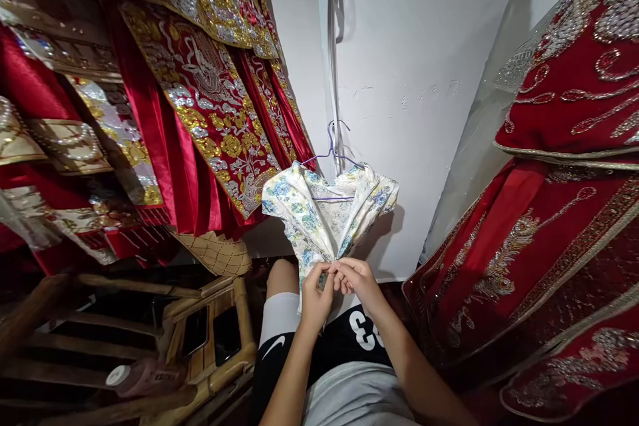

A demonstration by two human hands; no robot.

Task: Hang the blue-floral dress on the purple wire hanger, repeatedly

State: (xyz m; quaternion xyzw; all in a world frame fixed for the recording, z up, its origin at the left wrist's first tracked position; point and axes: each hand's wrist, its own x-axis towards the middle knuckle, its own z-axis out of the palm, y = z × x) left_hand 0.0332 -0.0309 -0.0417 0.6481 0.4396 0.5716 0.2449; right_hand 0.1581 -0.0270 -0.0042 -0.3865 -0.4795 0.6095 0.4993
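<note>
A white blouse with blue and yellow flowers hangs in front of me on a thin purple hanger. Its neckline falls open in a deep V down to my hands. My left hand pinches the front edge of the blouse at the bottom of the V. Right beside it, my right hand pinches the same spot from the other side, fingertips touching those of the left. Whatever small fastening may lie between the fingers is hidden. The lower part of the blouse hangs behind my hands, over my lap.
Red gowns with gold and silver embroidery hang on the left. Another beaded red gown hangs on the right. A bamboo chair at lower left bears two phones and a bottle with a white cap. A white wall stands behind.
</note>
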